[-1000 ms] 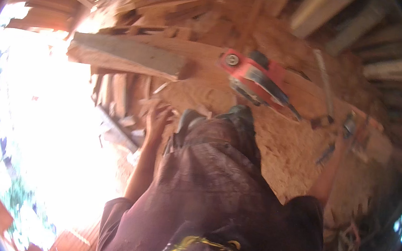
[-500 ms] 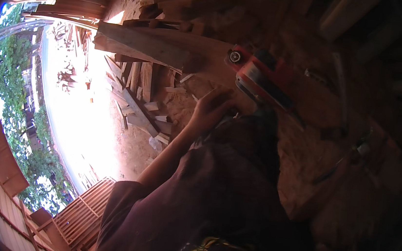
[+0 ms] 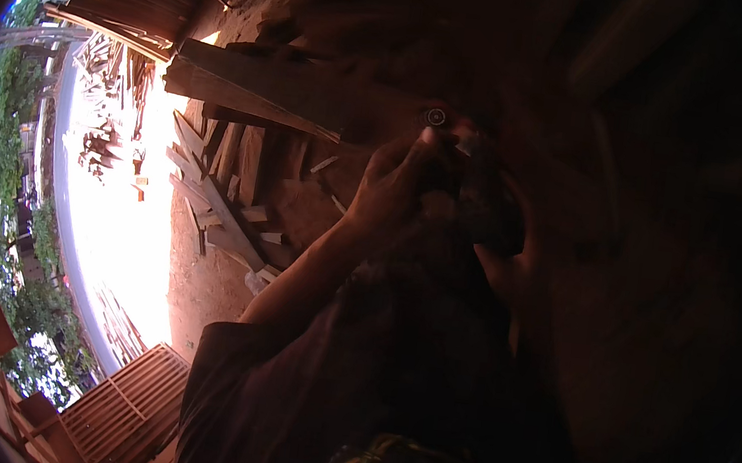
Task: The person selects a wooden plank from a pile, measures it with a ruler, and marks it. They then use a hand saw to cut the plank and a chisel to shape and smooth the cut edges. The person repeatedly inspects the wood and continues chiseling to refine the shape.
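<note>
In deep shade, a red and black hand-held power tool with a round metal-centred knob (image 3: 435, 117) lies on a wide wooden board. Just below that knob is my left hand (image 3: 393, 180), its fingers curled in and one fingertip close to the tool. My right hand (image 3: 503, 268) comes up from below, with its fingers mostly hidden. Between both hands is a dark bulky object (image 3: 491, 210), and the hands close around it. Its kind is lost in the darkness.
A thick timber beam (image 3: 250, 88) juts out to the left of the tool. Below it, offcuts and planks (image 3: 222, 189) lie heaped on the dirt floor. A slatted wooden frame (image 3: 123, 400) stands at lower left, near a glaring sunlit opening.
The picture has darkened. My left hand has moved up toward the tool's knob. My right hand, unseen before, now shows, and a dark object is between my hands.
</note>
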Motion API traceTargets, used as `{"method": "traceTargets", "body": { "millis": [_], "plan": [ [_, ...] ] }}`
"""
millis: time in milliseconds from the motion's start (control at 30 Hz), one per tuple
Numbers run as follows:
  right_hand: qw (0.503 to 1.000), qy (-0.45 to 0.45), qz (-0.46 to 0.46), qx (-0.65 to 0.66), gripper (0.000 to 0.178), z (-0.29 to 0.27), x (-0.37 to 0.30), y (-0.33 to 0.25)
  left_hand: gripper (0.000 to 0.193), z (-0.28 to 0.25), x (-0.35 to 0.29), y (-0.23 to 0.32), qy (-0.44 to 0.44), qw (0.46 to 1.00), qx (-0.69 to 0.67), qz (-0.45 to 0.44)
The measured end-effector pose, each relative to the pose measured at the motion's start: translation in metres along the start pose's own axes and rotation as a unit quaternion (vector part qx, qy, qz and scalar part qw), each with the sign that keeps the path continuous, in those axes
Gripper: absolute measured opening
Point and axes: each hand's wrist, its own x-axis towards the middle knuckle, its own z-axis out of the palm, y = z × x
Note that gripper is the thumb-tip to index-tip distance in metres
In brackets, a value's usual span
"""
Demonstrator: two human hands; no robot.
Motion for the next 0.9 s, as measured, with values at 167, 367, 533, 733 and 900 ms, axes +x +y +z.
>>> {"method": "traceTargets", "body": {
  "millis": [167,367,533,733,900],
  "plan": [
    [0.997,0.002,-0.056,0.062,0.078,0.024,0.045,-0.024,0.035,-0.089,0.002,-0.017,0.238,0.947,0.003,0.217],
    [0.976,0.116,-0.16,0.09,0.053,0.022,0.083,-0.081,0.031,-0.129,-0.005,0.054,0.344,0.88,0.008,0.326],
    [0.998,0.01,0.041,0.054,0.024,-0.008,0.078,-0.065,0.027,-0.143,0.019,0.052,0.297,0.884,0.008,0.362],
    [0.987,0.088,0.088,0.103,0.025,-0.001,0.058,-0.038,0.025,-0.157,0.049,0.035,0.28,0.906,0.013,0.319],
    [0.985,0.121,0.107,0.066,0.029,-0.006,0.057,-0.046,0.027,-0.165,0.055,0.03,0.232,0.927,-0.022,0.294]
  ]
}}
